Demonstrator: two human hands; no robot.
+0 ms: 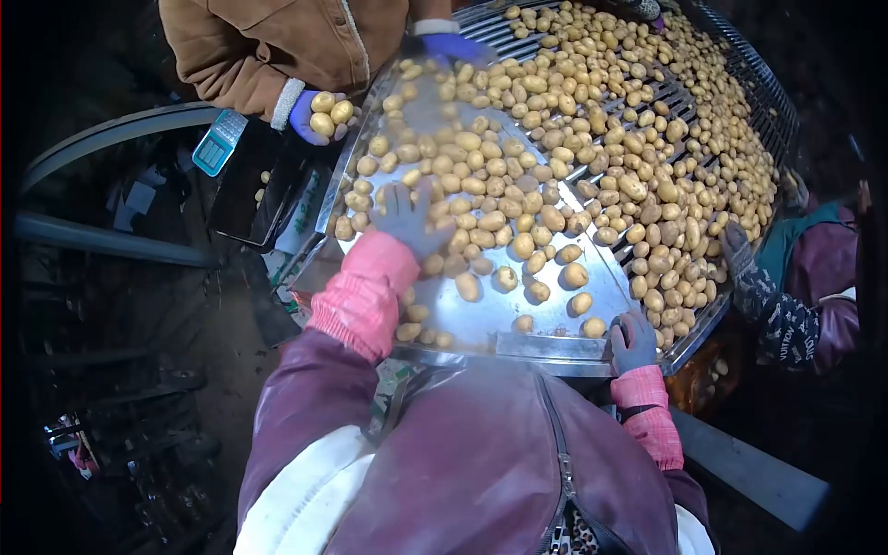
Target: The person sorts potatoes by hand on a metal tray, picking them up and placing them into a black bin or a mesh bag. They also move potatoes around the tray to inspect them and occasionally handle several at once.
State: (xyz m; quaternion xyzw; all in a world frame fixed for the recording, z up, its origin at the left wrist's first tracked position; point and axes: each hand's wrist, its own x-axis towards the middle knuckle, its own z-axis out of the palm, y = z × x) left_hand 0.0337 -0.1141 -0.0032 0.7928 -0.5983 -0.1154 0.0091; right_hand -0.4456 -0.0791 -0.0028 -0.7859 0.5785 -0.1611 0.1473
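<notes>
My left hand (413, 220), in a grey glove with a pink ribbed cuff, is open, its fingers spread among the potatoes (490, 221) on the left part of the metal sorting table (444, 319). Potatoes lie around and just beyond its fingertips. At the front edge of the table, my right hand (633, 342), gloved the same way, lies on the metal rim with its fingers extended. It holds no potato that I can see. A few single potatoes (594, 327) rest on the bare sheet just left of it.
At the upper left, a person in a brown jacket (277, 42) holds several potatoes in a purple-gloved hand (314, 118). A black crate (250, 180) and a turquoise scale (218, 143) stand below. Another person's gloved hand (737, 248) touches the right rim. Slatted bars (680, 95) carry more potatoes.
</notes>
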